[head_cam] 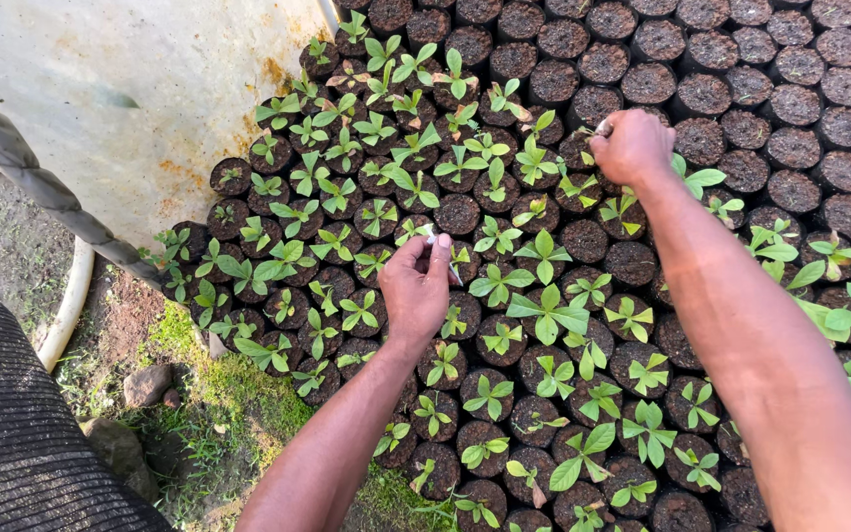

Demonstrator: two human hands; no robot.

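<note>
Soft, even daylight falls over everything I look down on, bright but without hard shadows. The pale, rust-stained metal sheet [140,89] at upper left is the brightest patch, slightly washed out. My hands cast only faint shade. Focus is sharp throughout, with mild wide-angle bending toward the edges.

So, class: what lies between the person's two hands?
In the head view, soil-filled seedling bags, most with small green seedlings, fill the stretch between the left hand and right hand.
</note>
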